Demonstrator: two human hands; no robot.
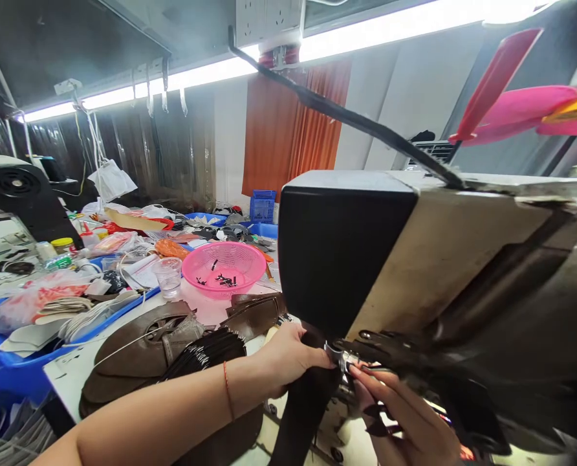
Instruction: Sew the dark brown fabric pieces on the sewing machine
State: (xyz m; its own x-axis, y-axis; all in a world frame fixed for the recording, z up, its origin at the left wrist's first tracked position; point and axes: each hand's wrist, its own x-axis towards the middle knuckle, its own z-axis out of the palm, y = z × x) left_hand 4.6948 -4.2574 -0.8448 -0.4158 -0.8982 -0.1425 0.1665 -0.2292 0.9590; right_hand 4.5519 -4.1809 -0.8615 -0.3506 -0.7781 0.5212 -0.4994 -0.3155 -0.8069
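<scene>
Left hand (288,359) pinches the top of a black strap (303,408), thumb and fingers pressed together just beside the metal clip (339,356) at its end. Right hand (414,427) comes in from the lower right, fingers loosely curled, index tip on the clip. Can't tell if it actually grips. Strap and clip sit right under the head of the sewing machine (414,259), and the strap hangs down over the tabletop (75,372) edge.

Risks, as I judge them:
- Both sets of fingertips are tight against the machine's working parts, so a pinch or jab looks likely if it runs with them that close.
- The clip is small and shiny, held by the tips only. It could slip or twist out of line.
- The hanging strap's weight may drag the end away.

Room:
- Very cramped to the right and above. The machine body fills that side, leaving only a narrow gap under the head.
- There is more room to the left, but it's cluttered. A stack of black straps (206,353) lies just beside the left wrist, on brown leather pieces (138,349).
- Further back are a pink basket (252,281) and a plastic cup (169,276), both well apart from the hands.
- The near tabletop edge is close. The leather pieces reach it.
</scene>
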